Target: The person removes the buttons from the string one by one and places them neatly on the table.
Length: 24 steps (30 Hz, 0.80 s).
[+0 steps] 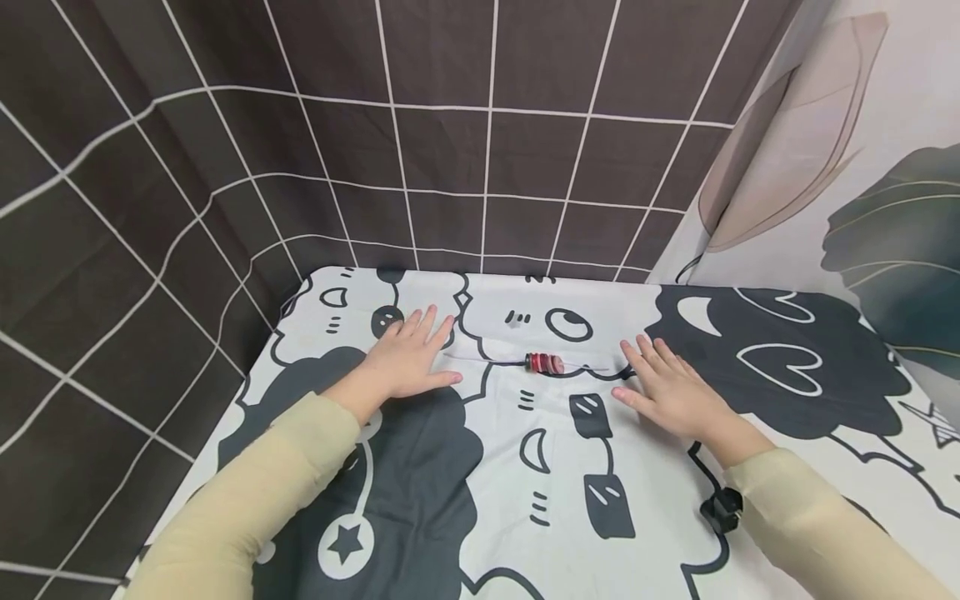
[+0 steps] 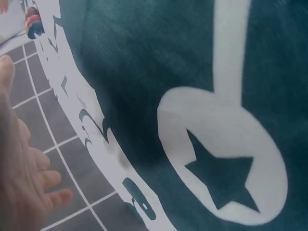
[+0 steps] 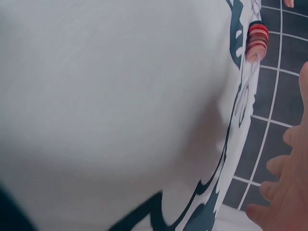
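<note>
A short stack of red, pink and dark rings (image 1: 543,363) lies on the patterned cloth between the two hands, with a thin pale strand or rod reaching out on either side of it. My left hand (image 1: 412,358) is to its left, fingers spread and straight, holding nothing. To the right of the stack, my right hand (image 1: 671,387) is also spread flat with nothing in it. Both hands are apart from the stack. At the upper left of the left wrist view the ringed stack (image 2: 33,23) shows partly; the right wrist view has the stack (image 3: 257,42) near its upper right.
The black-and-white cartoon cloth (image 1: 510,492) covers the surface beneath. A dark grid-patterned curtain (image 1: 442,150) hangs behind and at the left; a leaf-print curtain (image 1: 810,125) hangs at the right. A small black device (image 1: 722,508) sits beside the right forearm.
</note>
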Each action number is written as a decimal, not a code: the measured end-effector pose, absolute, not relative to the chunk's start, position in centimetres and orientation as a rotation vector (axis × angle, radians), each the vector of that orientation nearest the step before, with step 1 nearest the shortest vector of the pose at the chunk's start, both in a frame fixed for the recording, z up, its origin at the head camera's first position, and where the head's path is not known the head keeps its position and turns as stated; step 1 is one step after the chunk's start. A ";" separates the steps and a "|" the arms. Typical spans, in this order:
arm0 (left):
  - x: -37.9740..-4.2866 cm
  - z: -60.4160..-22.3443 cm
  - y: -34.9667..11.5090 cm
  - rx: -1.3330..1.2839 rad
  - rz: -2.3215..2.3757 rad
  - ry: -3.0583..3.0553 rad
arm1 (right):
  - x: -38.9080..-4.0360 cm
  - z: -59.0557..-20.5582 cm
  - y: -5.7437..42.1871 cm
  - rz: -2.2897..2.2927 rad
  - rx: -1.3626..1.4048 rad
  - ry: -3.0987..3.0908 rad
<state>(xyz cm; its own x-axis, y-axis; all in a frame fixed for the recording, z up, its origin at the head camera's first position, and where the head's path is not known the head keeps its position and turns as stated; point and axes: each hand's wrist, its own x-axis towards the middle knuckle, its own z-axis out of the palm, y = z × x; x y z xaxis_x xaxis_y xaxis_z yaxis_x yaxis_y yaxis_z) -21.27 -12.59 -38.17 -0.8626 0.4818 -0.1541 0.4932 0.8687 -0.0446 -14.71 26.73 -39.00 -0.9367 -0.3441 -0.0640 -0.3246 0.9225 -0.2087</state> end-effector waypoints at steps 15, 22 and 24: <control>-21.9 -38.1 -11.9 0.851 0.295 2.750 | -16.0 -39.9 26.1 -0.460 -0.634 3.002; -22.1 -38.2 -11.2 0.910 0.342 2.740 | -16.9 -40.1 25.6 -0.696 -0.629 2.985; -22.1 -38.2 -10.9 0.895 0.366 2.731 | -17.1 -40.0 25.4 -0.746 -0.590 2.986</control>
